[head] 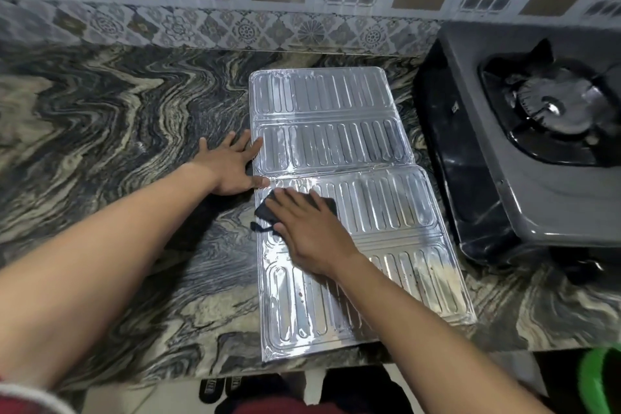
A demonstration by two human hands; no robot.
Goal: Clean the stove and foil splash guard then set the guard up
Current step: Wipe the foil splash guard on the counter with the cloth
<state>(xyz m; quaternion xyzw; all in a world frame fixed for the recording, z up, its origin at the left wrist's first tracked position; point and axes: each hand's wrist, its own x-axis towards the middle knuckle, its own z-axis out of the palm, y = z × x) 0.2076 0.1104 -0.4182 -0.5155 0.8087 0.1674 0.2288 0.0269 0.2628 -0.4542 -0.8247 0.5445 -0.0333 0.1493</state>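
Observation:
The foil splash guard (336, 131) lies flat and unfolded on the marbled counter, its ribbed silver panels running from near the wall to the front edge. My right hand (309, 228) presses a dark cloth (265, 210) flat onto the guard's third panel, fingers straight. My left hand (232, 166) lies spread on the counter with its fingertips and thumb on the guard's left edge. The grey gas stove (524, 178) stands to the right of the guard, its black burner (551, 111) showing.
The marbled counter (117, 131) stretches left of the guard up to a patterned tile wall (235, 27). A green container (601, 380) sits below the counter's front edge at the right. Sandals (218, 388) lie on the floor beneath.

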